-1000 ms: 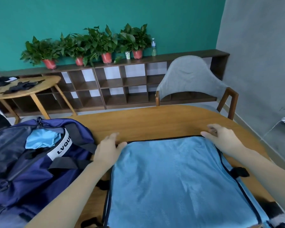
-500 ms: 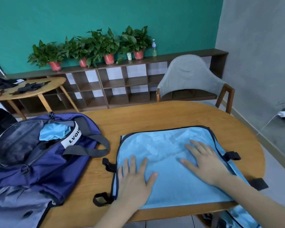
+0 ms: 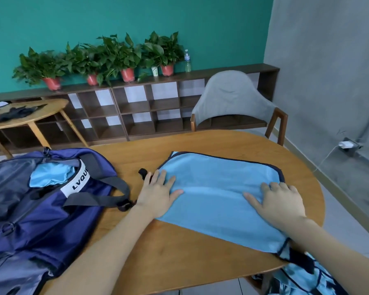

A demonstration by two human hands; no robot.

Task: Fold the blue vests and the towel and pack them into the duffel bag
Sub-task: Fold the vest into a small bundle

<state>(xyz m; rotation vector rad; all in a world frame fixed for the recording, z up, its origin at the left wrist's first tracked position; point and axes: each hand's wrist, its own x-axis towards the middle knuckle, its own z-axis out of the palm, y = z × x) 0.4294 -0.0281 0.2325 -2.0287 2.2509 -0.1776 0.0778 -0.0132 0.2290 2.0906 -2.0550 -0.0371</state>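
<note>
both hands flat — left hand (image 3: 158, 194), right hand (image 3: 278, 201) — on vest (image 3: 217, 188)

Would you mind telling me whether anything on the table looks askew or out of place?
Yes: the blue vest lies skewed, its near-right corner drooping over the table edge, while both hands, left hand and right hand, press it flat.

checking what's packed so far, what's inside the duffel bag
Through the duffel bag's open top a bunched light blue fabric shows, likely a vest. Anything deeper is hidden by the bag's sides and flap.
</note>
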